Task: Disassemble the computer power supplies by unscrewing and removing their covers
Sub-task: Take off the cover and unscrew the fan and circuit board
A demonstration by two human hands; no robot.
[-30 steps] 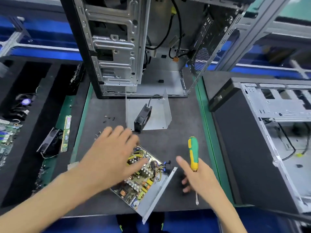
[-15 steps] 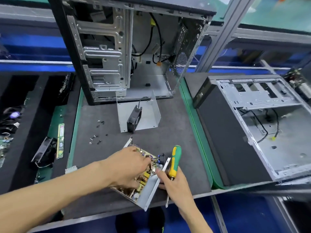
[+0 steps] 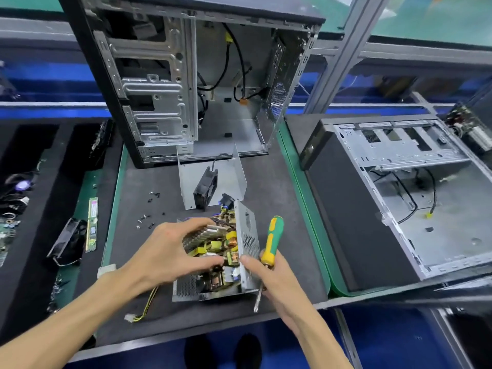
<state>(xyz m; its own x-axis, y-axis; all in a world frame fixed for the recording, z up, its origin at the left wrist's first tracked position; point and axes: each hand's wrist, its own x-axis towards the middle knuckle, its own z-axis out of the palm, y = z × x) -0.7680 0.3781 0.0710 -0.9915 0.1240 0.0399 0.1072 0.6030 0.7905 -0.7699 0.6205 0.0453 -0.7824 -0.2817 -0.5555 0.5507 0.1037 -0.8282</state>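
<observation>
A person's left hand point(image 3: 170, 251) lies spread over the exposed yellow-and-copper circuit board of an opened grey metal power supply point(image 3: 217, 251) on the dark grey worktop point(image 3: 277, 187), fingers curled down onto the components and finned heat sinks; the right hand point(image 3: 269, 275) is closed round a green-and-yellow-handled screwdriver point(image 3: 270, 242), blade pointing down toward the worktop's near edge, while its forefinger presses the supply's perforated side wall, just beside the left grip; the unit's yellow and black wires with a white plug point(image 3: 138, 312) trail out below the left wrist; beyond the two grips, a bent sheet-metal cover point(image 3: 186, 182) stands with a black square cooling fan point(image 3: 205, 188) leaning inside it; a scatter of small dark screws point(image 3: 149, 209) lies just past the left grip's knuckles; farther off stands an upright open silver-and-black computer case point(image 3: 170, 83); outward of the right grip, a second open computer case point(image 3: 399, 193) lies on its side across a green-edged mat; outward of the left grip, a green memory stick point(image 3: 92, 225) rests beside a loose black fan point(image 3: 68, 241).
</observation>
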